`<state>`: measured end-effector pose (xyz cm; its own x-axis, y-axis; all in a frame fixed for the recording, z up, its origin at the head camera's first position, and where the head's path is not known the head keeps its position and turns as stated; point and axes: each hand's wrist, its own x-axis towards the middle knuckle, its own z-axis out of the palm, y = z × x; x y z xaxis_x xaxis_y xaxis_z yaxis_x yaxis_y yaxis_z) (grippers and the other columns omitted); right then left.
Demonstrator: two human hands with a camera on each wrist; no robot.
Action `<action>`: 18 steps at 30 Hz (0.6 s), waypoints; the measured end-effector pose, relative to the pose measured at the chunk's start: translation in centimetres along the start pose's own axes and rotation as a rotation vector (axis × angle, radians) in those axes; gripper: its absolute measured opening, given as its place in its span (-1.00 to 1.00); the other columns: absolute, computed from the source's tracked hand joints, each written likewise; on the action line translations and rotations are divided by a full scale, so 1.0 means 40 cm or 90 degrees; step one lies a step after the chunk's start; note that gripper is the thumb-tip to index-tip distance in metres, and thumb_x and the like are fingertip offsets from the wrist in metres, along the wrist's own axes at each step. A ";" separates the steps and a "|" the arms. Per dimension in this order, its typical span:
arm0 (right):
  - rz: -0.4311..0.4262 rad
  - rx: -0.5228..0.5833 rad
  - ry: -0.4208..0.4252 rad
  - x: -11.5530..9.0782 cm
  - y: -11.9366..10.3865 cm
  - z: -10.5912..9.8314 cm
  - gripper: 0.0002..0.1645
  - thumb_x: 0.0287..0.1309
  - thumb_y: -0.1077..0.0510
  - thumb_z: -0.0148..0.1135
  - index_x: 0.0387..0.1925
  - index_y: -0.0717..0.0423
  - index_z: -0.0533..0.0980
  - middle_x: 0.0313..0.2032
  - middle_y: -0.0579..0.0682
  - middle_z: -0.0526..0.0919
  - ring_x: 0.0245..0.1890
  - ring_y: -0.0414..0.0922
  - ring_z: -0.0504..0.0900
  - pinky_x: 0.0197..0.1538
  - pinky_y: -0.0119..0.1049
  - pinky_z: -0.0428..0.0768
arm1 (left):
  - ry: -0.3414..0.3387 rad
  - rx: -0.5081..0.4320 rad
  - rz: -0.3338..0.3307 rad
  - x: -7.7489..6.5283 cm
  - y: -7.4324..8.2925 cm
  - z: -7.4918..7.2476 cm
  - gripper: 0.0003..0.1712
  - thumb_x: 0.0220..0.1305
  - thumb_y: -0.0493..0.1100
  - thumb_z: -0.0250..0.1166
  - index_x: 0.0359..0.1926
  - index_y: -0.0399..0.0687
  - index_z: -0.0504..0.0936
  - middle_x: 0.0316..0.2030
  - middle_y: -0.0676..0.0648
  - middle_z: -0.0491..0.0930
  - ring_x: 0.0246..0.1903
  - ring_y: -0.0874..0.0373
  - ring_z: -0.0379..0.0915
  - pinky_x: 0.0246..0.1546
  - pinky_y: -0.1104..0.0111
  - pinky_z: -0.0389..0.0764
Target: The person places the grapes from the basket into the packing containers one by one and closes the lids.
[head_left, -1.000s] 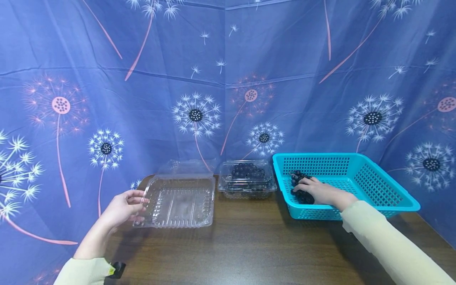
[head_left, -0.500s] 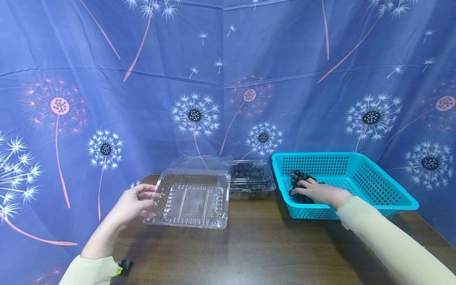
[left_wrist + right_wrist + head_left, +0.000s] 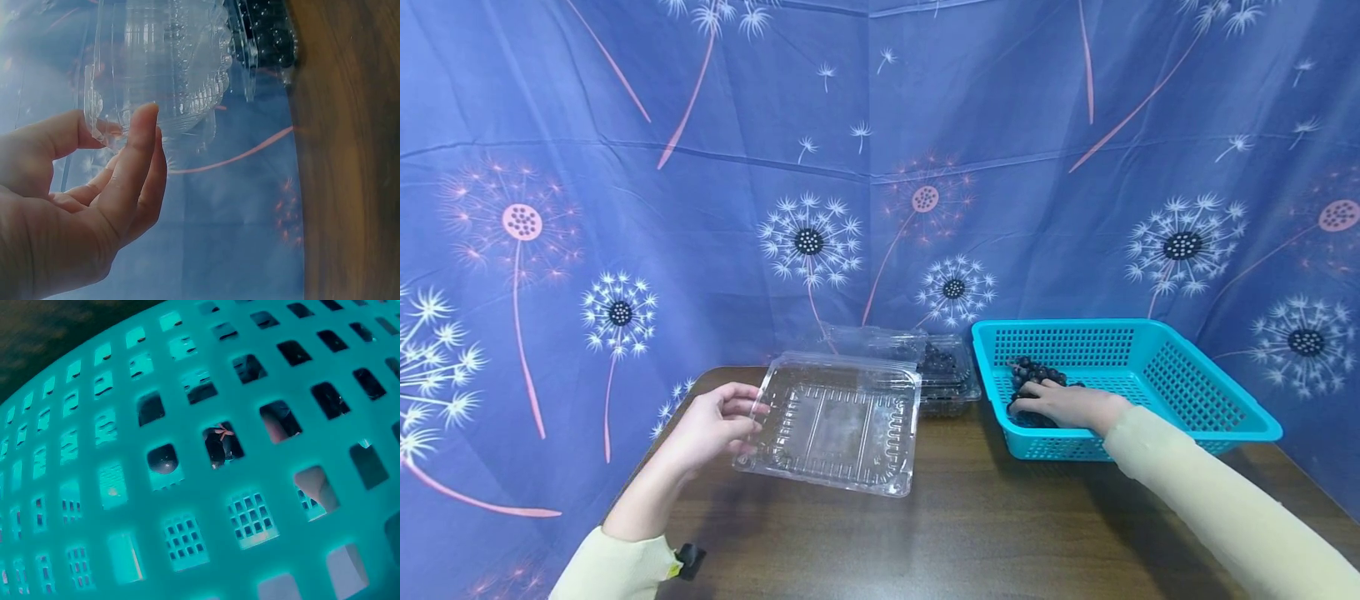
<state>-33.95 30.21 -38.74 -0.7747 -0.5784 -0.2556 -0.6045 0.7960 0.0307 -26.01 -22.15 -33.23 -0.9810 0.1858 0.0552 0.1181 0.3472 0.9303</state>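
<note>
In the head view, a brown wood-grain surface (image 3: 940,533) with a dull sheen runs back to a blue cloth (image 3: 722,225) printed with white and pink dandelions. The cloth hangs in soft folds, with a vertical crease near its middle and a horizontal one across it. The surface's far left corner is rounded. Inward from that corner, the left hand (image 3: 711,429) pinches the near-left side of an open clear container (image 3: 838,433), which tilts above the surface with its lid folded back. Partly behind it, by the far edge, sits a closed clear box (image 3: 951,390) of dark grapes. Toward the far right corner stands a turquoise basket (image 3: 1210,379); the right hand (image 3: 1071,406) reaches over its near rim onto loose dark grapes (image 3: 1033,369) beside its left wall. Whether those fingers close on the grapes, I cannot tell. Both sleeves are pale yellow.

In the left wrist view, thumb and fingers grip the container's rim; the cloth lies beyond, and the surface is a brown strip along one side.

In the right wrist view, the basket's perforated wall fills most of the picture. Grapes, a reddish stem and bits of finger show through the holes, and a dark patch of surface fills one corner.
</note>
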 end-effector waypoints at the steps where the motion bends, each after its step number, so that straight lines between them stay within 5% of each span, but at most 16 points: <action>1: 0.000 0.004 -0.004 0.000 -0.001 -0.001 -0.21 0.11 0.62 -0.03 0.21 -0.19 0.32 0.19 0.13 0.29 0.13 0.26 0.34 -0.65 -0.31 0.35 | -0.002 -0.004 0.000 0.003 -0.001 0.005 -0.48 0.11 -0.47 0.10 0.15 -0.41 0.31 0.00 -0.43 0.49 -0.22 -0.01 0.55 -0.33 0.17 0.68; 4: 0.009 0.004 -0.019 -0.002 -0.006 -0.005 -0.17 0.10 0.63 -0.03 0.23 -0.19 0.31 0.23 0.14 0.27 0.13 0.24 0.33 -0.66 -0.29 0.37 | -0.007 -0.019 -0.004 0.010 -0.004 0.020 -0.47 0.10 -0.48 0.10 0.15 -0.42 0.31 0.00 -0.42 0.49 -0.23 0.00 0.55 -0.33 0.16 0.68; 9: 0.041 0.025 -0.063 -0.003 -0.012 -0.006 -0.18 0.15 0.63 -0.11 0.31 -0.14 0.26 0.34 0.22 0.14 0.28 0.36 0.17 -0.34 0.05 0.58 | -0.013 -0.046 -0.004 0.016 -0.008 0.053 -0.45 0.10 -0.48 0.11 0.17 -0.43 0.28 0.00 -0.42 0.48 -0.25 0.02 0.55 -0.33 0.16 0.68; 12: 0.049 0.042 -0.076 -0.006 -0.012 -0.007 -0.12 0.14 0.67 -0.21 0.32 -0.16 0.23 0.38 0.21 0.07 0.32 0.38 0.09 -0.47 -0.11 0.54 | -0.014 -0.058 -0.005 0.022 -0.013 0.074 -0.45 0.09 -0.49 0.11 0.17 -0.43 0.28 -0.01 -0.42 0.49 -0.25 0.03 0.56 -0.34 0.15 0.68; 14: 0.046 0.042 -0.076 -0.007 -0.012 -0.006 -0.09 0.12 0.70 -0.25 0.31 -0.19 0.23 0.38 0.20 0.06 0.32 0.38 0.08 -0.66 -0.29 0.34 | -0.013 -0.064 -0.008 0.026 -0.016 0.089 -0.45 0.08 -0.49 0.11 0.16 -0.42 0.29 -0.03 -0.41 0.50 -0.26 0.03 0.56 -0.35 0.15 0.68; 18: 0.049 0.028 -0.076 -0.008 -0.014 -0.007 -0.13 0.14 0.67 -0.22 0.30 -0.17 0.22 0.38 0.20 0.08 0.31 0.37 0.12 -0.64 -0.35 0.33 | -0.007 -0.081 -0.016 0.036 -0.020 0.118 -0.47 0.03 -0.52 0.12 0.11 -0.42 0.34 -0.05 -0.41 0.52 -0.29 0.01 0.57 -0.37 0.14 0.68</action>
<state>-33.43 29.88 -38.40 -0.7898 -0.4918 -0.3666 -0.5332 0.8459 0.0138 -26.78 -17.82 -35.60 -0.9816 0.1890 0.0286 0.0731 0.2328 0.9698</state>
